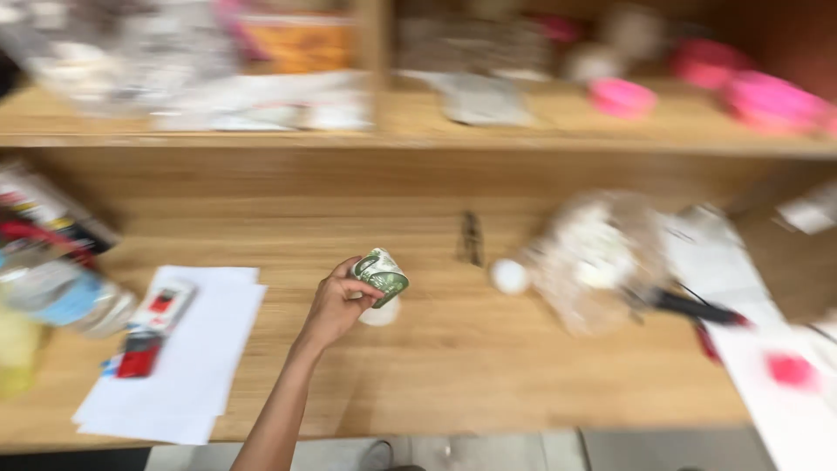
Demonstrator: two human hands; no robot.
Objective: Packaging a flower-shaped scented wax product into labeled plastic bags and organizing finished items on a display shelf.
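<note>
**Left hand holds a small green cup above the middle of the desk**

I see one hand only, the left hand [336, 305], reaching in from the near edge of the wooden desk [488, 358] on a bare forearm. Its fingers are wrapped around a small green-and-white patterned cup [381, 275], tipped on its side with the mouth toward the right. The right hand does not show.

Just under the cup, a small white round piece [381, 312] lies on the desk; whether the hand touches it I cannot tell. The whole view is motion-blurred.

Toward the back edge, right of the cup, a thin dark object [471, 237] lies; too smeared to name. Further right, a clear plastic bag [597, 262] with pale contents, a white ball-like knob [509, 276] at its left end.

At the right edge, white paper [785, 384] with a pink blot and a black-and-red tool [697, 310] on it.

Near the left front corner, white sheets [196, 366] carrying a small red-and-white box [155, 327]. At the left edge, a clear bottle [61, 296].

Shelf [418, 131] behind the desk: pink lids [622, 96], papers, blurred packets.
</note>
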